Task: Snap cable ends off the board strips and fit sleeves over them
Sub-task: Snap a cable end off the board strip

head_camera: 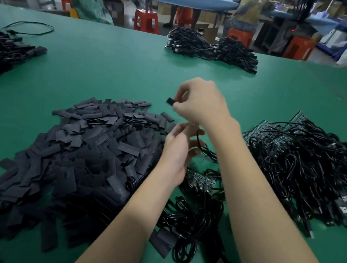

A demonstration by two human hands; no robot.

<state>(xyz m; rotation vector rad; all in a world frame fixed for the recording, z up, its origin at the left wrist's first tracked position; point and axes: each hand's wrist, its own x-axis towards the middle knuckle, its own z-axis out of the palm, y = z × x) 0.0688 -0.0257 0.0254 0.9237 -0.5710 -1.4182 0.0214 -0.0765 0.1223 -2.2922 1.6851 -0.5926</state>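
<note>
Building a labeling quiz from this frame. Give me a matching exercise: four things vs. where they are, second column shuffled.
Column 1:
1. sleeve pile
2. single sleeve
3. thin black cable
4. board strip

Column 2:
A. flat on the green table, just beyond the left wrist
B. pinched by the right hand
C. spread over the table's left side
D. held in the left hand

Pairs: 1-C, 2-B, 3-D, 4-A
</note>
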